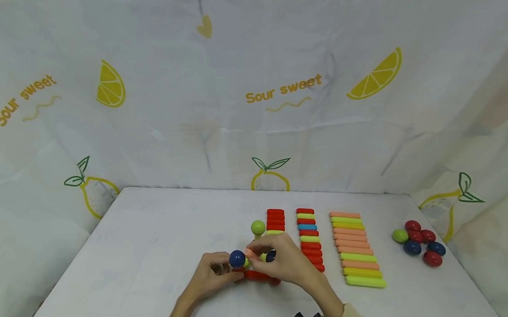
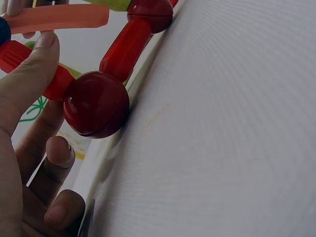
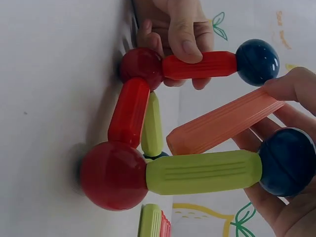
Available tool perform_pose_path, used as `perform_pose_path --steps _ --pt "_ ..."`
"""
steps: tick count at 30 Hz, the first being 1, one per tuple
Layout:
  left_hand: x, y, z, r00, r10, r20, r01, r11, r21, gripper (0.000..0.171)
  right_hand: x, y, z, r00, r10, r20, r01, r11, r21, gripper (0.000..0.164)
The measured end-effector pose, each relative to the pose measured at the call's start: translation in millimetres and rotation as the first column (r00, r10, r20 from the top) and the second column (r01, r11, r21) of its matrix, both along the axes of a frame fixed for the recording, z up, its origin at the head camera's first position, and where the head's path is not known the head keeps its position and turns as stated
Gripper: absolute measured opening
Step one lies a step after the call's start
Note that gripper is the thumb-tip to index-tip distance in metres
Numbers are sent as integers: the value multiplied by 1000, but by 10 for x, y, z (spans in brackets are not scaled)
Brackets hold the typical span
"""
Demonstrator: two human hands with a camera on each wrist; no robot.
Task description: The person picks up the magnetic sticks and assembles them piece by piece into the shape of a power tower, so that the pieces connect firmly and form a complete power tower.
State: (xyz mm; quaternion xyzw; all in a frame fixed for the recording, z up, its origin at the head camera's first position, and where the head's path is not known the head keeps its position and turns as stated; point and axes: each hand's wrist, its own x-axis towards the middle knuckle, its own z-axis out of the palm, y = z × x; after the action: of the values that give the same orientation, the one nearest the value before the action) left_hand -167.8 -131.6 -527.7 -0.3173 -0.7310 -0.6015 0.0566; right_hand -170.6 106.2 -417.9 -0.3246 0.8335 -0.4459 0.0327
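Note:
A small structure of balls and rods stands before me. My left hand (image 1: 211, 276) pinches an upright red rod (image 3: 205, 68) between thumb and fingers; a blue ball (image 1: 237, 259) caps it and a red ball (image 2: 96, 104) is at its foot. Along the table a lying red rod (image 3: 128, 112) links that ball to another red ball (image 3: 113, 175), which carries an upright light-green rod (image 3: 203, 173) topped by a second blue ball (image 3: 288, 162). My right hand (image 1: 284, 257) holds a salmon-coloured rod (image 3: 222, 121) near the first blue ball; whether they touch I cannot tell.
Behind the hands rises a green ball (image 1: 257, 227) on a pale rod. To the right lie a column of mostly red short rods (image 1: 309, 233), a column of longer salmon, yellow and green rods (image 1: 353, 244), and a cluster of loose balls (image 1: 415, 236) near the table's right edge.

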Motion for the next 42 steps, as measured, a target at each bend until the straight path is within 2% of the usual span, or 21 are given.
perform_pose_path --steps 6,14,29,37,42 --pt "6 4 22 999 27 29 -27 999 -20 16 4 11 -36 1000 -4 17 3 998 62 9" --pt "10 17 28 998 31 53 -30 999 -22 17 24 11 -50 999 2 46 -6 997 78 6" --pt "10 22 22 999 38 37 -37 999 -11 16 36 -1 -51 1000 -7 28 3 993 120 15" --pt "1 21 16 1000 -15 -22 16 999 45 23 42 -19 -41 1000 -2 4 1 985 173 16" --pt "-4 19 -4 1000 -13 -26 14 999 43 23 41 -28 -35 1000 -12 -9 13 979 202 17"
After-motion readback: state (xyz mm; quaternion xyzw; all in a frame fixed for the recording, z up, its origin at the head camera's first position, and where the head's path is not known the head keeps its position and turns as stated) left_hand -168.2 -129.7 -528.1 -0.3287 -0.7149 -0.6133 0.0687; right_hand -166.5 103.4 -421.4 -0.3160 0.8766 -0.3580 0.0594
